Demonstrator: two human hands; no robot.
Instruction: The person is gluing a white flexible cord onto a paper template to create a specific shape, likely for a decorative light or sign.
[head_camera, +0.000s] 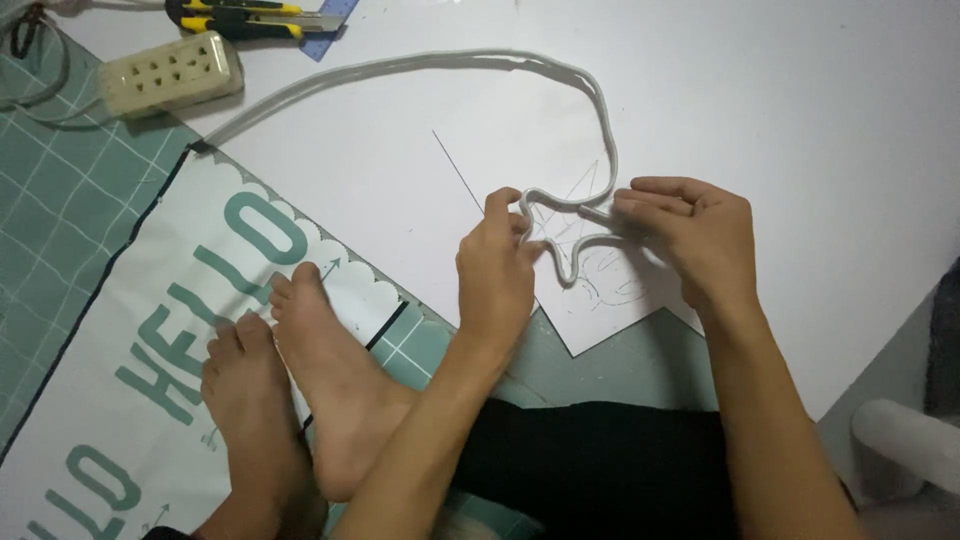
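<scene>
On the white sheet (760, 110) spread over the floor, a person bends a white flexible strip (560, 215) into a star outline above a faint pencil drawing. The left hand (497, 272) pinches the strip at the star's upper left corner, thumb and fingers clenched on it; the right hand (690, 235) grasps the strip at the star's right side, fingertips closed around it. From the star, the strip rises along the sheet, arcs left and runs down to the sheet's left edge, where it meets a green grid cutting mat (55, 210).

Left of the star, a straight pencil line (457, 170) crosses bare paper, and open white surface lies above and to the right of the hands. Just below the star, the sheet ends in a cut, pointed edge, close to the person's dark trousers (600, 450). Well to the left of the star, two bare feet (300, 390) rest on a white banner with green lettering (150, 340). Beyond the strip's far end, near the top left corner, lie a beige power strip (172, 72) and a yellow-and-black utility knife (250, 15). Far right of the star, a white cylinder (905, 445) sits off the sheet's edge.
</scene>
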